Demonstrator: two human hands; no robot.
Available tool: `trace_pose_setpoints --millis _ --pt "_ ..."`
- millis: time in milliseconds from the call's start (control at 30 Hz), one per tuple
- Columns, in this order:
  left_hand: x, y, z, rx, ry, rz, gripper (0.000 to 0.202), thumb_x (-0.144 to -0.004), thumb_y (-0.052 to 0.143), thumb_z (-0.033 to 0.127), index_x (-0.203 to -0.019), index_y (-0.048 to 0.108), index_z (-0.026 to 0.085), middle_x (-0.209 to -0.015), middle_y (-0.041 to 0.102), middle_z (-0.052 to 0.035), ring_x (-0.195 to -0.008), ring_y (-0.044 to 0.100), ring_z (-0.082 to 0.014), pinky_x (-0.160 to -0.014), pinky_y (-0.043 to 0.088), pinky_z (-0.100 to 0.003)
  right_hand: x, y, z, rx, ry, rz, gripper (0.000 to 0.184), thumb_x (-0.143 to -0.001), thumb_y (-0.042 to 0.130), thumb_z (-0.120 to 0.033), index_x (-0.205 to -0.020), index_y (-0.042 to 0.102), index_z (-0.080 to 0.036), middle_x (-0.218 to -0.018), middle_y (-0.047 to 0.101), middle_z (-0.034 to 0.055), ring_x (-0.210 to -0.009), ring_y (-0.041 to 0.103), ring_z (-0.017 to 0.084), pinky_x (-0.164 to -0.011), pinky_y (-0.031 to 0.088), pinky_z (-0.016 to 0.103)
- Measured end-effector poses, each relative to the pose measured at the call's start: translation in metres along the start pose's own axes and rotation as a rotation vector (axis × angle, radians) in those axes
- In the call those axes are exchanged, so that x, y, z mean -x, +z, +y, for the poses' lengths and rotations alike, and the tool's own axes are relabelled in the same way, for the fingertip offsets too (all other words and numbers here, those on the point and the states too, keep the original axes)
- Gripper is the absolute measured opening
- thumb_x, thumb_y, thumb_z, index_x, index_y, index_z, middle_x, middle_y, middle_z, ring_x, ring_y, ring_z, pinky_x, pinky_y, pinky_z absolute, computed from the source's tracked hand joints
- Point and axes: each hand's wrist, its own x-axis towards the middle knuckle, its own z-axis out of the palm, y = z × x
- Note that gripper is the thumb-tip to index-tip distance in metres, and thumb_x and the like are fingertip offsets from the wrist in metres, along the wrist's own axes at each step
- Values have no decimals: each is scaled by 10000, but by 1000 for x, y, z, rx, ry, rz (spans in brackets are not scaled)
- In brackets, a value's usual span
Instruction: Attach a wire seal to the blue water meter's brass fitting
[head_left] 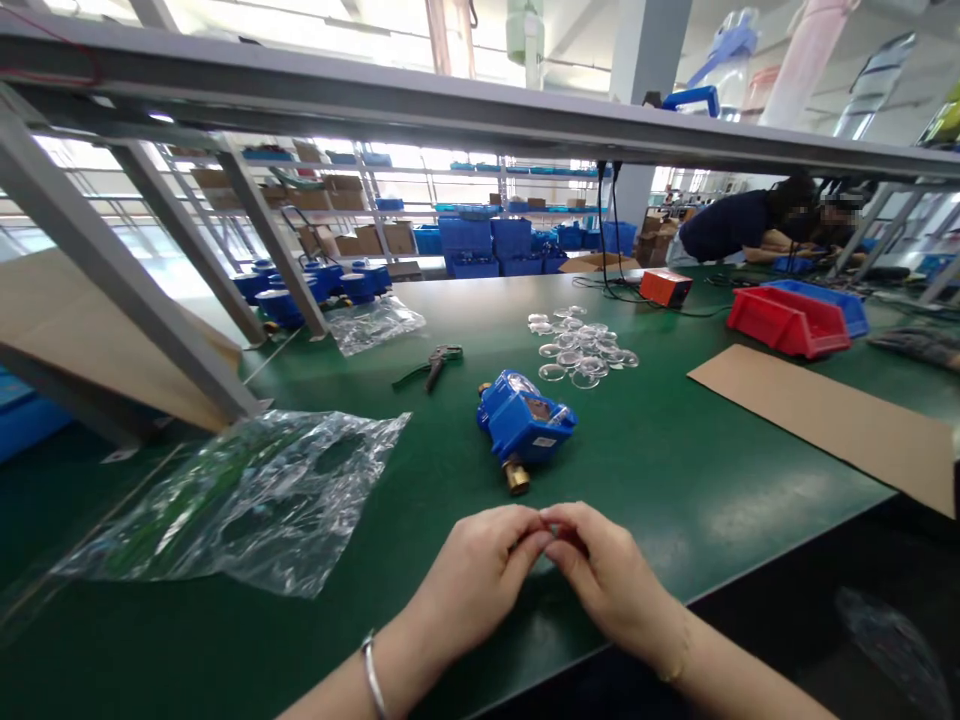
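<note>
Left hand and right hand meet at the fingertips; whether anything is clamped between cannot be told. At 12 o'clock from them, one blue meter, long axis 11 to 5 o'clock, near brass fitting pointing to 5. From the meter: over a dozen clear discs, 1 o'clock; one hand tool, 10 o'clock.

The left hand and right hand meet on the near side of the blue meter, thumbs and forefingers bent so their fingertips come together. Whether anything small sits in that pinch cannot be told. Both backs face up, the other fingers curled under and mostly hidden. The left forearm slants in from the meter's near left, the right forearm from its near right, both bare.
</note>
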Motion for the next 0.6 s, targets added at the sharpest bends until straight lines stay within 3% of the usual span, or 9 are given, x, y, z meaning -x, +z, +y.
trace_pose_setpoints --millis 67,100,233,300,433,600 --pt "-8 -11 -9 48 11 8 185 -873 510 325 -814 657 230 -809 651 6 -762 580 -160 -710 397 -251 -13 -2 0 36 24 41 152 -919 503 -252 -1043 586 -221 -855 599 23 -761 567 146 -686 468 259" --pt "-12 -16 -16 94 -18 67 184 -855 538 344 -792 663 223 -775 645 8 -735 574 -157 -694 398 -248 -20 -7 2 104 9 71 131 -916 513 -259 -990 612 -214 -815 584 23 -734 553 146 -664 454 260" --pt "-37 -28 -54 287 -216 514 361 -875 439 466 -837 641 170 -730 583 -18 -678 531 -158 -626 408 -254 -63 -31 5 411 -134 213 180 -929 493 -281 -908 646 -187 -773 539 40 -715 509 155 -654 422 273" --pt "-47 -24 -70 331 -257 617 421 -900 350 489 -915 606 155 -758 562 -24 -656 520 -151 -590 410 -251 -86 -38 3 545 -197 236 214 -939 475 -302 -897 647 -182 -770 533 46 -728 498 162 -669 415 278" --pt "-49 -9 -88 372 -272 606 374 -881 409 500 -987 580 184 -799 585 -16 -657 548 -153 -586 418 -253 -119 -33 3 744 -265 182 248 -952 451 -321 -882 645 -184 -768 529 48 -733 491 164 -683 401 275" --pt "-40 -4 -101 343 -266 541 307 -860 476 439 -1024 600 212 -801 604 -15 -677 549 -178 -617 416 -280 -127 -20 14 796 -278 118 232 -953 452 -311 -874 630 -185 -772 531 46 -731 490 163 -670 387 267"
